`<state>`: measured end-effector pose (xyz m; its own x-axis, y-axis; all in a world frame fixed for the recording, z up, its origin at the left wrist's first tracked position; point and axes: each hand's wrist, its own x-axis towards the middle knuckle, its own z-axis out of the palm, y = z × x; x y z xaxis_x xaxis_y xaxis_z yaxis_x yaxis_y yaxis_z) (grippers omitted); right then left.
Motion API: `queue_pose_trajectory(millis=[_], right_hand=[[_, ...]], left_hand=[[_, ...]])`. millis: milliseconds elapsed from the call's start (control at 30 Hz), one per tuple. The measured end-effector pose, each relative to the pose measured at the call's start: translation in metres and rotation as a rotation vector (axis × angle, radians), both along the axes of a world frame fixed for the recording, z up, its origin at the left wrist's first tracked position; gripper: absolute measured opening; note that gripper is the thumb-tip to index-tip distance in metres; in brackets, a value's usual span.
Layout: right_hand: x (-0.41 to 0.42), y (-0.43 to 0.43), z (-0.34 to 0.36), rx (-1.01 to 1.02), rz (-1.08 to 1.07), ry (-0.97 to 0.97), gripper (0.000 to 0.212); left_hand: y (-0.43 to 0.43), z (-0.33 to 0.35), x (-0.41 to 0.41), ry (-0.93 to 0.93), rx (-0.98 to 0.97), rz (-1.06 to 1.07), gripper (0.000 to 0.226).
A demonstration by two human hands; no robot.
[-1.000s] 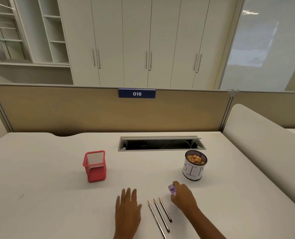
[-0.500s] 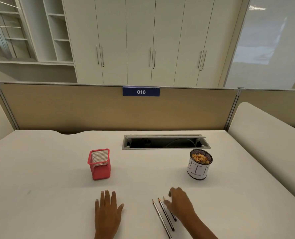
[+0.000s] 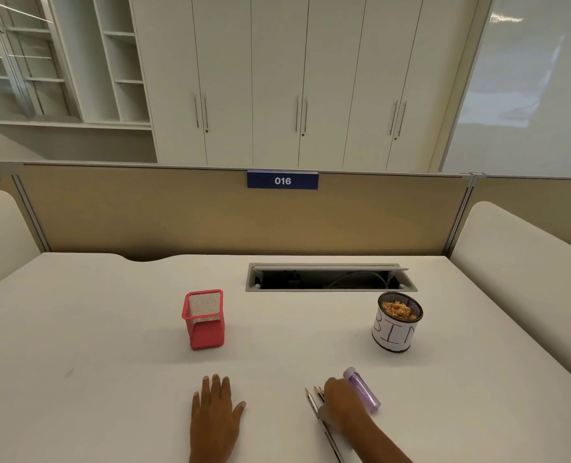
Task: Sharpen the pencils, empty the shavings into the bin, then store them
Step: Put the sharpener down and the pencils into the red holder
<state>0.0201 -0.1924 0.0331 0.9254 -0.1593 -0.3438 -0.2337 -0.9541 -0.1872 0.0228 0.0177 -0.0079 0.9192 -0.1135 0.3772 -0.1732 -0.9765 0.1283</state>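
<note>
Three pencils (image 3: 312, 400) lie side by side on the white desk (image 3: 110, 329), tips pointing away from me. My right hand (image 3: 342, 406) rests over their middle, fingers curled down and thumb tucked against one pencil. A purple sharpener (image 3: 364, 390) lies on the desk just right of that hand, touching its knuckles. My left hand (image 3: 215, 416) lies flat and open on the desk, left of the pencils. A red mesh pencil holder (image 3: 204, 320) stands behind the left hand. A small can labelled BIN (image 3: 396, 325), with shavings inside, stands at the back right.
An open cable slot (image 3: 331, 279) is cut into the desk behind the bin and holder. A tan partition (image 3: 177, 212) with a blue "016" sign closes the far edge. Padded dividers stand at both sides.
My right hand has let go of the purple sharpener, which now lies on the desk, and has moved left onto the pencils. My left hand shifted left, away from the pencils.
</note>
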Motion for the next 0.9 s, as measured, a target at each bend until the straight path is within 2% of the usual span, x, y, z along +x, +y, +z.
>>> queue_pose_trajectory(millis=[33,133,200,233,267,300,367,433,500,567,633,833,900], right_hand=[[0.000,0.003,0.002,-0.027,0.055,0.006,0.012],[0.001,0.007,0.005,-0.032,0.045,0.055,0.008],[0.004,0.002,0.003,-0.003,0.026,0.051,0.029],[0.006,0.000,0.004,-0.017,0.069,0.024,0.033],[0.009,-0.002,0.005,-0.042,0.096,0.022,0.027],[0.008,0.000,0.010,-0.060,0.118,0.004,0.016],[0.013,0.002,0.017,-0.059,0.082,-0.035,0.024],[0.015,0.005,0.026,-0.038,0.064,-0.037,0.012],[0.021,0.005,0.031,-0.007,0.032,-0.089,0.033],[0.028,0.011,0.040,0.104,-0.010,-0.150,0.041],[0.036,0.022,0.052,0.274,-0.030,-0.209,0.037],[0.070,0.093,0.084,0.833,-0.086,-0.469,0.001],[0.084,0.115,0.085,0.942,-0.146,-0.543,0.011]], left_hand=[[0.001,-0.001,0.001,-0.012,-0.002,-0.006,0.095],[0.005,-0.012,0.003,0.010,-0.083,-0.061,0.089],[0.005,-0.015,0.000,0.019,-0.143,-0.126,0.071],[0.006,-0.012,0.000,0.001,-0.158,-0.146,0.062],[0.007,-0.011,0.000,-0.060,-0.159,-0.167,0.057],[0.009,-0.014,0.001,-0.110,-0.151,-0.192,0.055],[0.013,-0.018,0.001,-0.151,-0.141,-0.213,0.054],[0.015,-0.021,0.002,-0.171,-0.145,-0.203,0.054],[0.015,-0.023,0.003,-0.197,-0.155,-0.202,0.054],[0.017,-0.026,0.005,-0.199,-0.173,-0.209,0.054],[0.016,-0.027,0.007,-0.197,-0.192,-0.218,0.054],[0.016,-0.029,0.012,-0.247,-0.214,-0.205,0.054],[0.015,-0.031,0.015,-0.261,-0.217,-0.199,0.055]])
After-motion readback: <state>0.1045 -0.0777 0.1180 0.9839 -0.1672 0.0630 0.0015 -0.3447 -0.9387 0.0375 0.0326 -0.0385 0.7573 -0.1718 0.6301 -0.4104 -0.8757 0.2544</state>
